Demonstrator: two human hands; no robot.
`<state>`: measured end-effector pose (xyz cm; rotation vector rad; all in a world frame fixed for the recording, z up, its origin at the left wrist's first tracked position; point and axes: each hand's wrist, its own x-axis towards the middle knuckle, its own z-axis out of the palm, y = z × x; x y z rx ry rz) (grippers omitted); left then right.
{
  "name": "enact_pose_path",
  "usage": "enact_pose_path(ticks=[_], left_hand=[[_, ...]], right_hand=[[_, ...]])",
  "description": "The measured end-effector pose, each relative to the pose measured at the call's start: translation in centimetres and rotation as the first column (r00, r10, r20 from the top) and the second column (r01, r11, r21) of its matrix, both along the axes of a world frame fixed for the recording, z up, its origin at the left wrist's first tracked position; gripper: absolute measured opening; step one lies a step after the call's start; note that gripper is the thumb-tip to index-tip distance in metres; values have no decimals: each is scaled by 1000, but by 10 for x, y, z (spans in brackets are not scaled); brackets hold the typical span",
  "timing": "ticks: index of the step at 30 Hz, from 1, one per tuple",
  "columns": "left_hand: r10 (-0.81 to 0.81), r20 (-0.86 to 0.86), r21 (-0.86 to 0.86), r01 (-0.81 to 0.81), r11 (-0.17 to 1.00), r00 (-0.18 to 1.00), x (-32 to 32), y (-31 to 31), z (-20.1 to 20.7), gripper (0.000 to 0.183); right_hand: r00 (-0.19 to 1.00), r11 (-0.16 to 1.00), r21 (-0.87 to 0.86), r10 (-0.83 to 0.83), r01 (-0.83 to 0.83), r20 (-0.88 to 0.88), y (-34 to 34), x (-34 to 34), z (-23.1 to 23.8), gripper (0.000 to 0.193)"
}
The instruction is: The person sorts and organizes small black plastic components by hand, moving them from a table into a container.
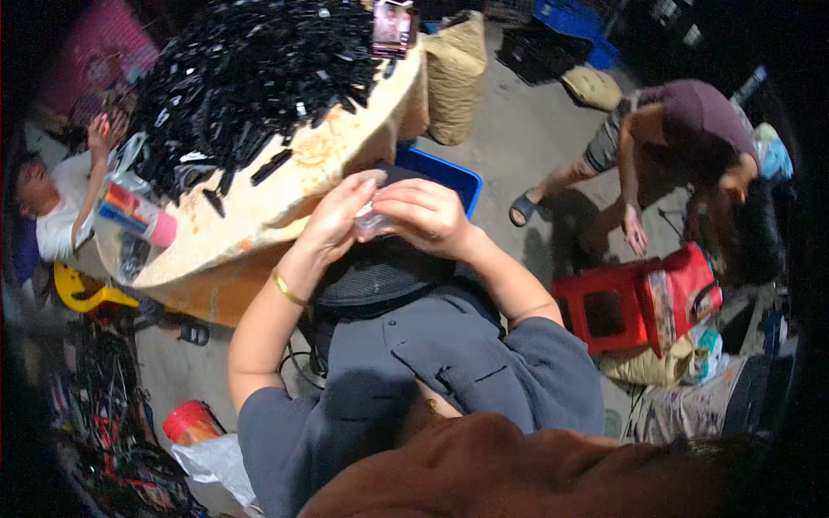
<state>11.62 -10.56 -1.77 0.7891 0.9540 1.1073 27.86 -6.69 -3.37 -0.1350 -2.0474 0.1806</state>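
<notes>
In front of my body my two hands meet over a small, clear plastic piece [373,224], whose exact kind I cannot make out. My left hand [338,214], its wrist wearing a gold bangle [288,287], closes on it from one side. From the other side my right hand [426,214] presses its bent fingers against it. Under both hands lies a dark, rounded, mesh-textured thing [380,278] on my lap. Just beyond them, the cloth-covered table [324,155] carries a large heap of small black plastic pieces [250,86], which look like clips.
A blue crate [445,173] stands close past my right hand, near a full woven sack [455,78]. One person [691,121] bends over a red stool [596,306] at right. Another person [65,203] sits at left by a colourful cylindrical container [138,216]. A phone [393,30] stands at the table's far edge.
</notes>
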Motion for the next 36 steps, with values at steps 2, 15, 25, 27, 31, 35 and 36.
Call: enact_pose_path(ticks=[2,15,25,27,31,35,36], left_hand=[[-74,26,19,73,997,997,-7,4,-13,30],[-192,5,71,191,979,981,-1,4,-11,30],[-205,-10,83,205,975,979,-8,0,-6,31],[-199,-1,97,198,975,980,-8,0,-6,35],[-214,-33,115,216,970,976,-10,-1,-5,40],[-240,41,172,230,958,970,-11,-2,-3,57],[-254,48,209,239,948,966,-11,-3,-2,64]], right_hand=[[999,999,-4,-38,38,-2,-1,2,-3,30],[986,992,-6,-126,126,-114,-10,7,-19,26],[989,993,-66,-105,99,-102,-13,7,-15,34],[989,993,-78,-102,94,-111,-12,7,-15,34],[983,990,-66,-132,125,-125,-12,7,-14,33],[985,992,-84,-109,99,-130,-12,9,-13,34],[986,991,-84,-110,99,-129,-12,9,-12,34]])
